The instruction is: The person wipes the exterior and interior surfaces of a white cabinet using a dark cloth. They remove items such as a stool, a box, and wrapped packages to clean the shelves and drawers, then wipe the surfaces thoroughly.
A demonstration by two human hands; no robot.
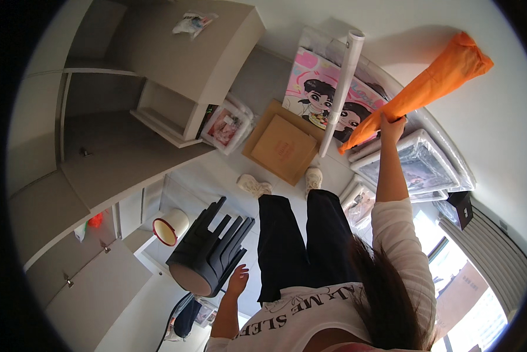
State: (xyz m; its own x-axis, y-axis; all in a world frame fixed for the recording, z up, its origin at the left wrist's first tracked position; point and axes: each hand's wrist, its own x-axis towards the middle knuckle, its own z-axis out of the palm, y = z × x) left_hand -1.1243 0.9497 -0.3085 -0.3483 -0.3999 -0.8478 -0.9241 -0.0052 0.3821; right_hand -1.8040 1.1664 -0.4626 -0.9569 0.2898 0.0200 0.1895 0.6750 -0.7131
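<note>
My right hand [393, 127] grips a long orange fabric bag [426, 86] around its narrower part, with the wide end up against the wall and a thin tip pointing down. Behind it is a pink cartoon picture panel [318, 90], partly covered by the bag and by a leaning white tube [343, 90]. My left hand [238, 280] hangs with loosely bent fingers and nothing in it. Close beside it lies a stack of black plastic stools [212, 251] with a brown round seat.
Before my feet are flat cardboard pieces [285, 147]. Wrapped frames [415, 165] lean at the right, near a black box [459, 211]. To the left are a grey cabinet [149, 127] with open compartments and a cream bin [175, 222] with a red rim. A plastic packet [194, 23] sits on top.
</note>
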